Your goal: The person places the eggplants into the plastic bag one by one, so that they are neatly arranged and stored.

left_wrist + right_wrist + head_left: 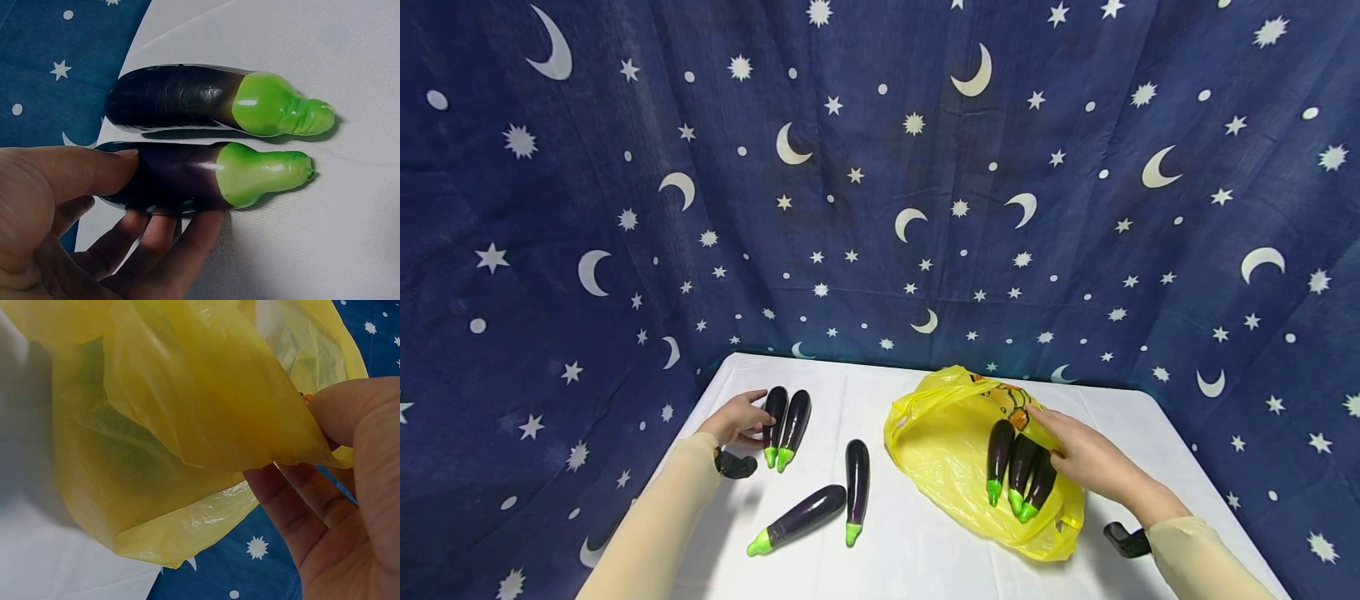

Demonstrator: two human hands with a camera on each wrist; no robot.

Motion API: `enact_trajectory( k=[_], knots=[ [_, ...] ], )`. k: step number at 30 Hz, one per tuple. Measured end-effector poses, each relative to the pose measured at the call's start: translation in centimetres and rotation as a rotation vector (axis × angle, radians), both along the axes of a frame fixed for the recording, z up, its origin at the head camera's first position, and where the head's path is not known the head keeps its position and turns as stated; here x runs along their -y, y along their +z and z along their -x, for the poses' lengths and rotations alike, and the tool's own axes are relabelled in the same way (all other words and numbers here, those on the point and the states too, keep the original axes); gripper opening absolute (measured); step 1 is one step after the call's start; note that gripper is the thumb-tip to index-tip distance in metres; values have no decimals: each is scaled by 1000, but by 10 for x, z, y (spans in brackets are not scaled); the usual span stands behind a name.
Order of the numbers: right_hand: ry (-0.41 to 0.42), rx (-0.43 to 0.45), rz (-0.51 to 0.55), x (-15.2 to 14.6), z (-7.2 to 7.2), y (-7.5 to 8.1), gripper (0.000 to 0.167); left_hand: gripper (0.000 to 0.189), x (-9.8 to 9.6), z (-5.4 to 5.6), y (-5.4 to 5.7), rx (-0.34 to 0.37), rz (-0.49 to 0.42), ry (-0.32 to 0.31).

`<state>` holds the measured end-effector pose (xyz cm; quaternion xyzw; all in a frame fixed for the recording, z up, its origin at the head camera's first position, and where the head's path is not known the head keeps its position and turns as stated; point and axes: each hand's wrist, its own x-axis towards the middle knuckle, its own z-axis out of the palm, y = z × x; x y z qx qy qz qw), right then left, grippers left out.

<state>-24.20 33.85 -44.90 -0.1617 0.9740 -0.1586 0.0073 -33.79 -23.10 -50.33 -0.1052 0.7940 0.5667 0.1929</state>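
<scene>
At the table's far left, my left hand [742, 418] grips an eggplant [774, 427], thumb on top and fingers along its side in the left wrist view. A second eggplant [794, 431] lies right beside it, green stem end pointing the same way. My right hand [1086, 454] pinches the edge of a yellow plastic bag [943, 467] between thumb and fingers, as the right wrist view shows. Three eggplants lie side by side at the bag, among them one eggplant [999, 460] with its green tip toward me.
Between the left hand and the bag lie two more eggplants, one slanted eggplant [801, 519] and one upright-lying eggplant [857, 492]. A white cloth covers the table [925, 575]. Behind it hangs a dark blue curtain [880, 183] with moons and stars.
</scene>
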Motion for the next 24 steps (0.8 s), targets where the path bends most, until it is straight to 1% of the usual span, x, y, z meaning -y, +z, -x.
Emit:
enact_trajectory(
  k=[6,16,20,24],
  knots=[
    [5,0,8,-1,-1,0,73,83,-1,-1,1,-3,-4,-2],
    [18,-7,7,-2,-1,-1,72,81,0,1,0,3,1,0],
    [14,-2,6,-2,-1,-1,72,82,0,-1,2,2,1,-17],
    [4,4,8,-3,-2,0,72,83,3,-2,4,-13,9,-24]
  ],
)
